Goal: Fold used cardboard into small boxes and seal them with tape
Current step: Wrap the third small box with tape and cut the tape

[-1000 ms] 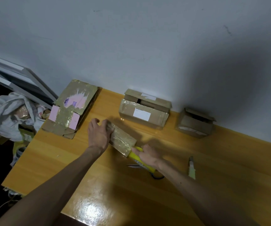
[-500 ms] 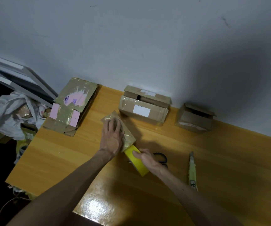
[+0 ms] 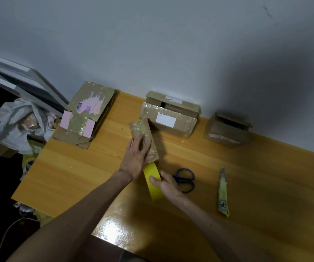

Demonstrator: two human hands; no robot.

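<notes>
A small tape-covered cardboard box (image 3: 141, 130) lies on the wooden table (image 3: 246, 186), just in front of a larger box. My left hand (image 3: 136, 157) presses flat on its near half, fingers spread. My right hand (image 3: 166, 183) grips a yellow tape roll (image 3: 153, 184) that stands on edge against the near end of the small box.
A flattened taped carton with pink patches (image 3: 85, 114) lies at the table's back left. Two part-open boxes (image 3: 169, 114) (image 3: 227, 129) stand against the wall. Blue scissors (image 3: 185, 179) and a yellow utility knife (image 3: 222, 193) lie right of my hands. A white bag (image 3: 18, 125) sits off the left edge.
The small box has turned and slid farther back towards the larger box. My left hand moved onto its top. The right hand with the tape roll followed, uncovering the scissors.
</notes>
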